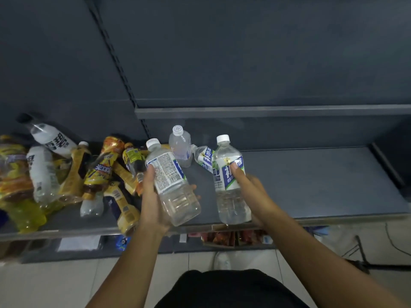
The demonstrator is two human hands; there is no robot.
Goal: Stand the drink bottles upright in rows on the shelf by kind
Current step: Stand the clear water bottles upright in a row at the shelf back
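My left hand (153, 203) grips a clear white-capped drink bottle (171, 185), tilted, over the front of the grey shelf (311, 185). My right hand (251, 187) holds a second clear bottle (229, 178) of the same kind upright near the shelf's front edge. Behind them one more clear bottle (180, 147) stands upright, and another (203, 157) lies on its side. To the left lies a jumble of yellow and orange bottles (100, 172) and white-labelled bottles (52, 138).
The right half of the shelf is bare grey metal with a raised end wall (387, 165). An upper shelf edge (266, 112) runs above. Below the front lip sit packaged goods (224, 237) on a lower shelf. The floor is pale tile.
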